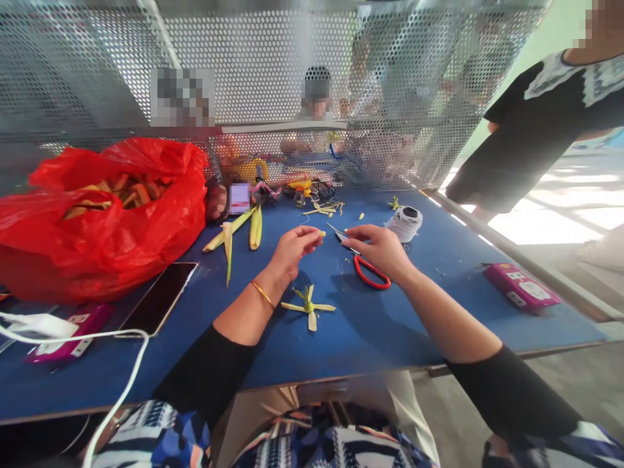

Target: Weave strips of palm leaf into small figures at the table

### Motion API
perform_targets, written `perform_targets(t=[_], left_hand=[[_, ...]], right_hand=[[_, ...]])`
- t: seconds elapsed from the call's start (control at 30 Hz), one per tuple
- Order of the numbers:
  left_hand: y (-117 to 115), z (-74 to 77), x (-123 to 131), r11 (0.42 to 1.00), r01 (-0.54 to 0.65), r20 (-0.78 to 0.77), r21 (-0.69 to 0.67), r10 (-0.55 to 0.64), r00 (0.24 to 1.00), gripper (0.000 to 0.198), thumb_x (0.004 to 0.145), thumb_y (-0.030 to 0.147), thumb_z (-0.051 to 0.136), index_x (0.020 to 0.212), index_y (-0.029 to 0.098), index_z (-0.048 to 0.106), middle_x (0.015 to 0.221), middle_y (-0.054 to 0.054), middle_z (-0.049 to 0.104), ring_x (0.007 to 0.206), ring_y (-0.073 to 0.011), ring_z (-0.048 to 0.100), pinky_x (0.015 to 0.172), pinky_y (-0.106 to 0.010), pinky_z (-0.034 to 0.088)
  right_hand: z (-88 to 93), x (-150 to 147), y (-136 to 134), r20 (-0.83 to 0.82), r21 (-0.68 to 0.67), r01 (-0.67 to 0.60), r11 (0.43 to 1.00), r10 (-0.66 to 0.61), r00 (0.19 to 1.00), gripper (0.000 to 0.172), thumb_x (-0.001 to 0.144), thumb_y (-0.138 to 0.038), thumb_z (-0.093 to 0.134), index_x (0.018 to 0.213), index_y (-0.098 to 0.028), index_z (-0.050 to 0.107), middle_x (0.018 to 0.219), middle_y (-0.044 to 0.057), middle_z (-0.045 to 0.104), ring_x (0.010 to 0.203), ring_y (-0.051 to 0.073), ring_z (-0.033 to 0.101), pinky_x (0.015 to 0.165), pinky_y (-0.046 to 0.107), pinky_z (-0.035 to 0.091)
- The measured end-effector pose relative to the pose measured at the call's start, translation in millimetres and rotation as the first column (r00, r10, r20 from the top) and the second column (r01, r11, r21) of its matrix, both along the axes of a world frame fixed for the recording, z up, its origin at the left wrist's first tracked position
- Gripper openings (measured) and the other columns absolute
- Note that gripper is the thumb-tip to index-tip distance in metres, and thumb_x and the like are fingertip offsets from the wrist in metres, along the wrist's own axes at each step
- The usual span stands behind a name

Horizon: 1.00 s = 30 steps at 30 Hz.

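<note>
My left hand, with a gold bangle at its wrist, is closed in a pinch above the blue table. A tiny pale yellow piece shows at its fingertips. To its right, my right hand has its thumb and fingers drawn together; what they hold, if anything, I cannot make out. Scissors with a red handle lie under my right hand, their blades partly covered by it. On the table nearer to me lies a cross-shaped figure of pale green leaf strips. Behind my right hand stands a spool of white thread.
A red plastic bag of husk-like pieces fills the left, beside a phone and a white cable. Leaf strips lie mid-left. A magenta box sits right. A perforated metal screen stands behind; a person stands at right.
</note>
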<state>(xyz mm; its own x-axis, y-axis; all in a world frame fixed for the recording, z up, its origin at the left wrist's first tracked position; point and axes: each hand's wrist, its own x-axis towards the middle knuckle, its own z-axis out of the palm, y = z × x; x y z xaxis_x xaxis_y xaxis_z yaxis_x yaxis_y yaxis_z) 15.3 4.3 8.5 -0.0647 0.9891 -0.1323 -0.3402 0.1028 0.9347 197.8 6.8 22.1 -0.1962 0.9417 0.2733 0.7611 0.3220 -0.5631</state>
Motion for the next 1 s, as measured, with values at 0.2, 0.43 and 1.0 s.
perform_targets(t=[0.2,0.43,1.0], left_hand=[[-6.8,4.9,4.4,0.990,0.011,-0.138,0.142,0.008,0.990,0.009,0.065,0.012,0.073,0.060,0.017,0.067,0.062,0.001,0.064,0.062,-0.0100,0.055,0.064,-0.022,0.039],[-0.4,1.5,-1.5,0.981,-0.111,-0.184,0.159,0.140,0.973,0.012,0.070,0.011,0.068,0.061,0.017,0.065,0.059,0.001,0.062,0.061,-0.0106,0.055,0.063,-0.023,0.038],[1.2,0.7,0.6,0.992,-0.016,0.166,-0.124,0.037,0.985,0.012,0.081,0.007,0.061,0.070,0.013,0.061,0.071,-0.003,0.067,0.056,-0.0099,0.064,0.046,-0.018,0.041]], right_hand=[[-15.8,-43.5,5.0,-0.606,-0.119,-0.101,0.988,0.008,0.796,0.036,0.064,-0.049,0.069,0.074,-0.014,0.071,0.063,0.001,0.065,0.057,0.011,0.051,0.058,0.027,0.042],[-22.7,-28.9,15.1,-0.550,-0.120,-0.128,0.984,0.041,0.834,0.022,0.063,-0.036,0.068,0.072,-0.016,0.069,0.064,0.000,0.065,0.061,0.012,0.052,0.063,0.027,0.041],[-30.5,-51.3,6.2,-0.739,-0.401,-0.336,0.852,-0.084,0.668,0.014,0.064,-0.025,0.073,0.071,-0.016,0.066,0.056,-0.003,0.064,0.043,0.007,0.052,0.043,0.019,0.041]])
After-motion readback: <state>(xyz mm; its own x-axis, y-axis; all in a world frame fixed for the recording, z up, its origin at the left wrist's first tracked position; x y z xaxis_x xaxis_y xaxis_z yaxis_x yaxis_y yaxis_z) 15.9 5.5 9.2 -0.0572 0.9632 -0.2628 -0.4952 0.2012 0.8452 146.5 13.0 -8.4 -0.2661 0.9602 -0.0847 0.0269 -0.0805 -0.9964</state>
